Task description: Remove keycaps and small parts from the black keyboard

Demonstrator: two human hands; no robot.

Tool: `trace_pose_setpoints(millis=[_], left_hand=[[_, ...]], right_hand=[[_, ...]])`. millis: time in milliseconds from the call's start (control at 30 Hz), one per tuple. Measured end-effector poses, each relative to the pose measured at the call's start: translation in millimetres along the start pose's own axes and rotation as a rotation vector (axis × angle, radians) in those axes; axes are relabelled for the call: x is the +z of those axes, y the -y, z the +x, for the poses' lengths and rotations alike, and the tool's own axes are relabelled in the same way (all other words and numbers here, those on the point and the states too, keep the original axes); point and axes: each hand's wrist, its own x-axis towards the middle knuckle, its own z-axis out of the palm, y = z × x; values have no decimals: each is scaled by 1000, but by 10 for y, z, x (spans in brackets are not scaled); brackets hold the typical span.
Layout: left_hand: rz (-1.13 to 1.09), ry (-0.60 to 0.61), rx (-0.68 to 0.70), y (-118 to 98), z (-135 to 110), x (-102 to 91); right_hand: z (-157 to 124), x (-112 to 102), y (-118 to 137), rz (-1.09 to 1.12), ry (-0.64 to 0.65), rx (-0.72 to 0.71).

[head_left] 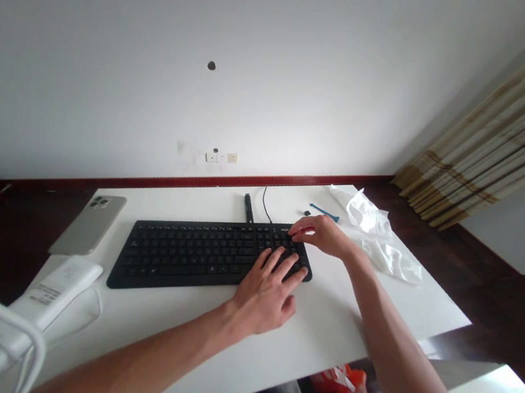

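A black keyboard (191,253) lies across the middle of the white table (320,329). My left hand (269,289) rests flat on the keyboard's right end, fingers spread over the keys. My right hand (319,234) sits at the keyboard's far right corner with its fingers curled down onto the edge keys; what the fingertips pinch, if anything, is hidden. A black cable (265,205) runs from the keyboard's back edge.
A phone (89,223) lies face down at the table's left. A white power bank with cable (55,292) sits near the front left. Crumpled white plastic (380,237), a blue tool (325,212) and a black pen-like object (249,208) lie at the back right. Curtains hang at right.
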Motion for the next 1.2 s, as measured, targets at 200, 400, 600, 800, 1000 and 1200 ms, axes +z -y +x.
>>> trace_pose_setpoints(millis=[200,400,600,800,1000,1200], left_hand=[[0,0,-6,-4,0,-3],[7,1,-6,-11,3,-15],[23,7,5,-15,8,-23],[51,30,25,-34,15,-53],[77,40,58,-281,80,-83],[121,-19,-15,-270,369,111]], right_hand=[[3,-14,28,-54,13,-57],[-20,-32,38,12,48,-34],[-27,-85,-39,1,-137,31],[28,-38,-186,66,-444,121],[70,55,-246,91,-507,135],[79,66,-286,81,-545,146]])
